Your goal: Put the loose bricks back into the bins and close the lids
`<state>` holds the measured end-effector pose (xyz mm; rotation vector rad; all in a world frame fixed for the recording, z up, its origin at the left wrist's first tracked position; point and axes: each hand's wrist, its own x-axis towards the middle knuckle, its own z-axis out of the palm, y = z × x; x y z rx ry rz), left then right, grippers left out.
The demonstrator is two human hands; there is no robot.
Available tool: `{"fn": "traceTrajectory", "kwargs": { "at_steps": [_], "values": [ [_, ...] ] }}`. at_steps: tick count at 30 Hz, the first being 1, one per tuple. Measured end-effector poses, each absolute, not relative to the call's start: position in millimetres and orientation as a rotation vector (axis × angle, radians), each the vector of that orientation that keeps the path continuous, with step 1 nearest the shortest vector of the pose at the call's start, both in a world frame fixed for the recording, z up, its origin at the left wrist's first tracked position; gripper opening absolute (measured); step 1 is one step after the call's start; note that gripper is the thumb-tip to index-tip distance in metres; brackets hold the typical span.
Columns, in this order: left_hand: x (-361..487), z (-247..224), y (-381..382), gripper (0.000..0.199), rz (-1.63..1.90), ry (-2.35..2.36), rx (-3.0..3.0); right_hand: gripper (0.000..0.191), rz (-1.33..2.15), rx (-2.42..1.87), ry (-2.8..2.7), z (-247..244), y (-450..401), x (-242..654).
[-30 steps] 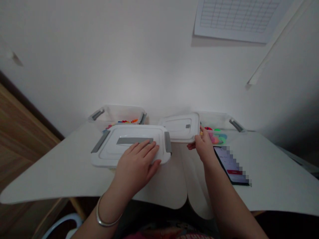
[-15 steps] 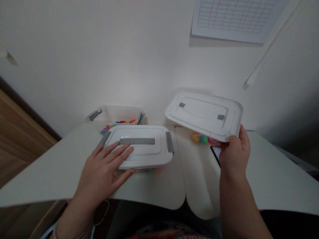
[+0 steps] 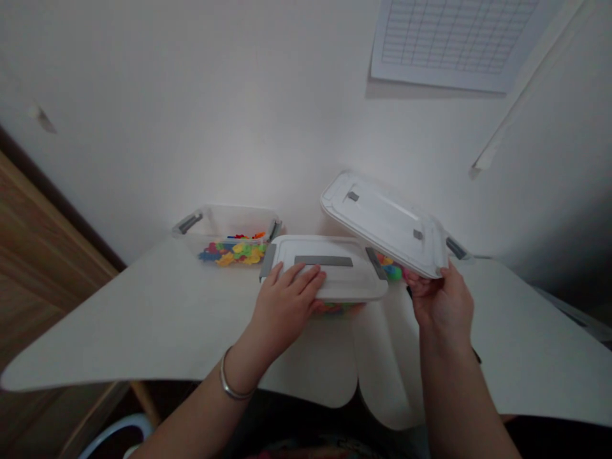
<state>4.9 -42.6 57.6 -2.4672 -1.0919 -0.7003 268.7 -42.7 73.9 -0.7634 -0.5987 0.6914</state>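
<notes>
My left hand [image 3: 289, 296] lies with spread fingers on the white lid [image 3: 329, 284] of a closed clear box [image 3: 342, 310]. Colourful pieces show through the wall of that box. My right hand [image 3: 442, 296] grips a loose white lid [image 3: 387, 223] by its lower right corner and holds it tilted. Behind this lid, bright pieces [image 3: 393, 272] and part of a grey clasp [image 3: 456, 247] show; the rest is hidden. To the left, an open clear box [image 3: 229, 220] holds colourful pieces [image 3: 234, 253].
The white table [image 3: 201, 319] meets a white wall [image 3: 239, 115] at the back. A dark-edged flat object is mostly hidden by my right forearm. A printed grid sheet [image 3: 449, 41] hangs on the wall.
My left hand and the closed box have moved right, uncovering more of the open box at the left. The loose lid in my right hand has tilted more steeply.
</notes>
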Motion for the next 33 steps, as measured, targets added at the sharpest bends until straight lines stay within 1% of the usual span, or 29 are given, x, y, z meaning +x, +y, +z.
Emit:
{"fn": "traceTrajectory", "kwargs": {
  "at_steps": [6,12,16,20,24,26,27,29,31,33],
  "values": [
    [19,56,-3,0.036,-0.792,-1.151,-2.461,0.027,0.724,-0.756,-0.544,73,-41,269],
    [28,48,24,0.035,-0.945,-1.313,-2.389,0.024,0.785,-0.776,-0.531,69,-32,270],
    [30,44,41,0.04,-1.015,-1.401,-2.358,0.022,0.807,-0.823,-0.49,67,-26,267],
    [33,36,58,0.054,-1.13,-1.492,-2.296,0.021,0.797,-0.853,-0.509,67,-17,264],
    [35,26,66,0.086,-1.344,-1.491,-2.212,0.015,0.806,-0.872,-0.499,69,-7,263],
    [33,25,66,0.095,-1.459,-1.471,-2.154,0.015,0.84,-0.892,-0.512,72,-3,263],
    [30,27,65,0.095,-1.497,-1.46,-2.125,0.015,0.861,-0.903,-0.524,74,-1,262],
    [24,32,60,0.09,-1.513,-1.434,-2.095,0.016,0.916,-0.935,-0.549,76,4,259],
    [19,38,54,0.08,-1.457,-1.386,-2.131,0.017,0.974,-0.981,-0.596,77,8,254],
    [15,42,50,0.064,-1.359,-1.338,-2.204,0.019,0.999,-1.049,-0.716,75,14,251]
  ]
}}
